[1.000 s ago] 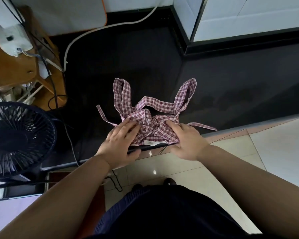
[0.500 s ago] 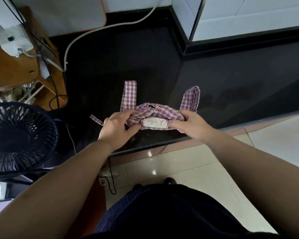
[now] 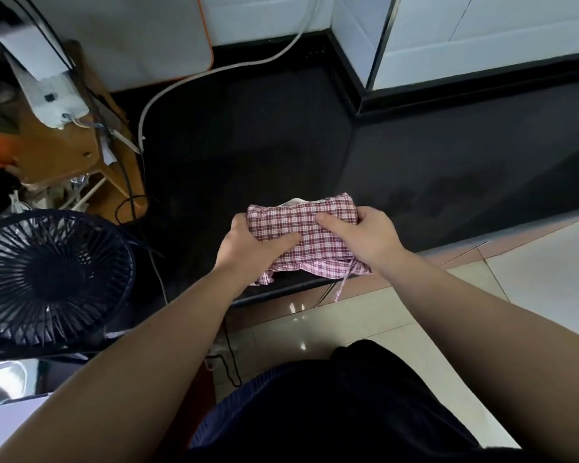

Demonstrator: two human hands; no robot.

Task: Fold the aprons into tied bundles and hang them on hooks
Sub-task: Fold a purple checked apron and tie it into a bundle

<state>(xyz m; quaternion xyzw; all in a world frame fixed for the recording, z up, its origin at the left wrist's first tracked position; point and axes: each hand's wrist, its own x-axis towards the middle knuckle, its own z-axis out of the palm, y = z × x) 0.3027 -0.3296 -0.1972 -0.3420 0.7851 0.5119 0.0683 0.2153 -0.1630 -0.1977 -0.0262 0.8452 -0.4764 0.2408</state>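
Apron (image 3: 301,228), folded small, centre frame, near edge of dark surface (image 3: 415,182). Left hand (image 3: 248,243) and right hand (image 3: 370,235): each grip clamps an end, thumbs pressed on top. Tie (image 3: 344,282) dangles just below. Pin folds flat; gather tie before wrapping snugly.
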